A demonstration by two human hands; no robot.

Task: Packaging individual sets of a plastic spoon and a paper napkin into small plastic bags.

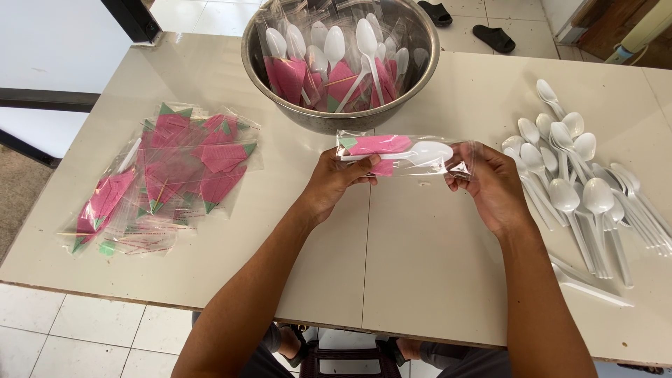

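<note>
While both hands pinch the clear packet (pixel 406 152), its white spoon (pixel 420 151) handle hides behind pink paper (pixel 378 145).

Beige table (pixel 434 280) was seen w/ steel bowl (pixel 420 63) at far edge, filled w/ bagged spoon packs (pixel 336 63). Pink-napkin bags (pixel 175 175) were piled at left; loose white spoons (pixel 581 189) were heaped at right. 2 black sandals (pixel 483 28) were left on tiled floor (pixel 84 329).
</note>
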